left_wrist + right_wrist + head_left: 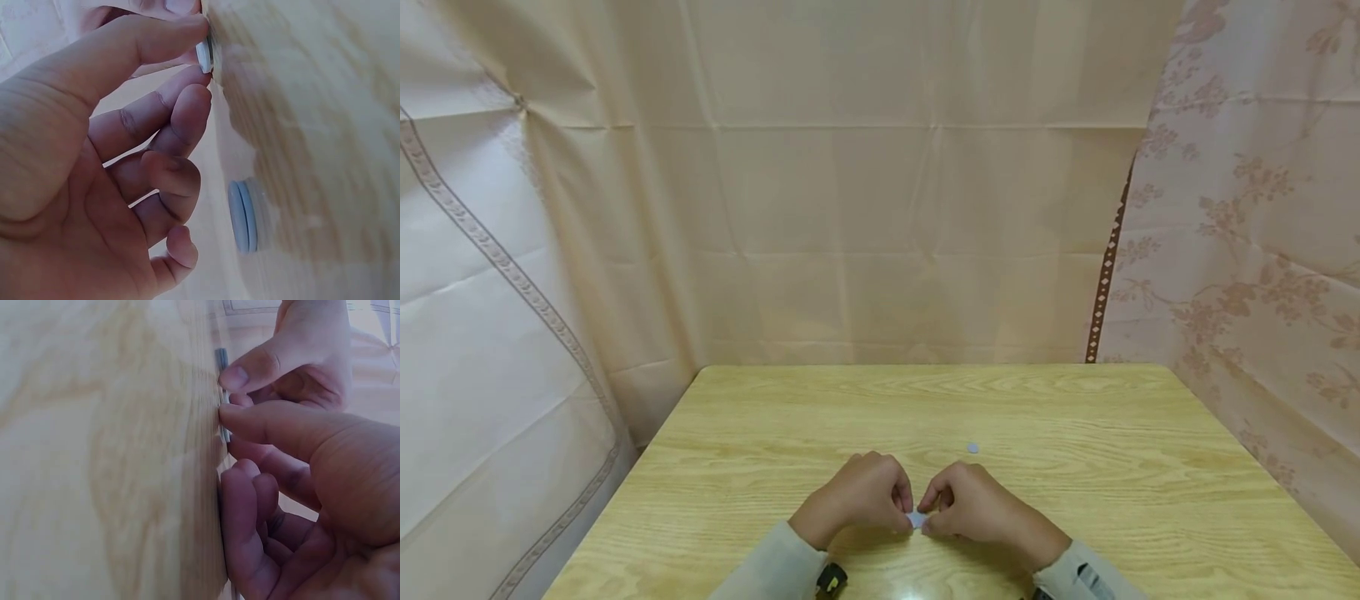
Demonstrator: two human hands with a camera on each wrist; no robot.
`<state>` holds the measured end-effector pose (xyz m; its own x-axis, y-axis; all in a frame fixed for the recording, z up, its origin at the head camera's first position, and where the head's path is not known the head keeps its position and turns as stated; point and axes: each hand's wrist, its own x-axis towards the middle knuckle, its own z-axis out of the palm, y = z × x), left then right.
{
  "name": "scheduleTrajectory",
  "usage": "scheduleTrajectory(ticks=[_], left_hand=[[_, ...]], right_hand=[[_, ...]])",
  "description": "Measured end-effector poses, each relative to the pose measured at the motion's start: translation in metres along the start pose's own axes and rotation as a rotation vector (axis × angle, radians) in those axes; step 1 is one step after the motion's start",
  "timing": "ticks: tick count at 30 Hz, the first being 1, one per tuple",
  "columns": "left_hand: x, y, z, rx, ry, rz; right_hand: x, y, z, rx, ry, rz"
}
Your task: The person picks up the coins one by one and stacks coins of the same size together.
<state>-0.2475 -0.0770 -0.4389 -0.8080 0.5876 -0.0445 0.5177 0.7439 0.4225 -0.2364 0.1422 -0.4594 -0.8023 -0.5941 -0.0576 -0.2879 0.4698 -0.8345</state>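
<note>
Near the front of the table, my left hand [867, 492] and right hand [976, 504] meet over a small pale flat piece [916, 519]. Each holds one side of it between thumb and fingers, just at the tabletop. In the left wrist view the edge of this pale piece [204, 56] shows under the left thumb, while the other left fingers curl loosely. The right wrist view has both thumbs close together, and fingers hide most of the piece. A small round blue-grey disc [973, 447] lies apart on the table, beyond the right hand.
The wood-grain table [760, 417] reaches back to a beige curtain [887, 208]. A pale cloth [490, 333] hangs at the left, and a flowered curtain [1262, 233] hangs at the right.
</note>
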Motion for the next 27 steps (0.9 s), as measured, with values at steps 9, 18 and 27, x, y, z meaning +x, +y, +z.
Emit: scheduleTrajectory(ticks=[9,18,27], left_hand=[[-0.0027,-0.0005,-0.0043,-0.012,-0.011,-0.031],[-0.0019,-0.0018,-0.0036,-0.041,-0.015,-0.025],[0.0004,-0.0016,-0.0011,-0.105,-0.024,-0.024]], right_hand=[[0.0010,0.0012,-0.0023,0.013,-0.005,0.037],[0.0015,0.0012,-0.0021,-0.005,0.002,0.028],[0.0030,0.0028,-0.0017,-0.021,0.021,0.027]])
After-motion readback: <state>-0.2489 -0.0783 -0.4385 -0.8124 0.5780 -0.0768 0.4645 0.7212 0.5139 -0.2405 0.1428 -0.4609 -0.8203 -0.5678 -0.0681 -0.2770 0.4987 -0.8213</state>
